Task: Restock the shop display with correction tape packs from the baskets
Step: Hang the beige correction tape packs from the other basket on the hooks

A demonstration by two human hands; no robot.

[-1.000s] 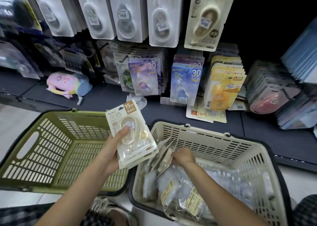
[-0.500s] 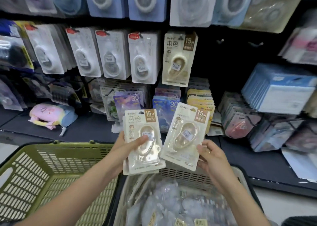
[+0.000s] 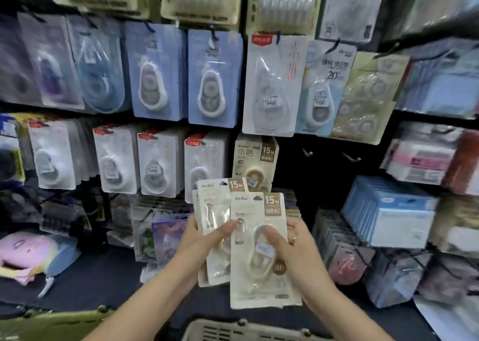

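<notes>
The beige basket (image 3: 233, 331) is cut off at 6 o'clock, the green basket (image 3: 51, 322) at 7; top-row packs (image 3: 202, 1) blur.

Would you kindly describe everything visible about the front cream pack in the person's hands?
The front cream pack is a cream card with a clear blister over an oval correction tape, a brown "15M" corner label and a small white sticker. It stands upright, overlapping other cream packs behind it. The right hand grips its right side, thumb on the blister; the left hand thumb touches its left edge.
</notes>
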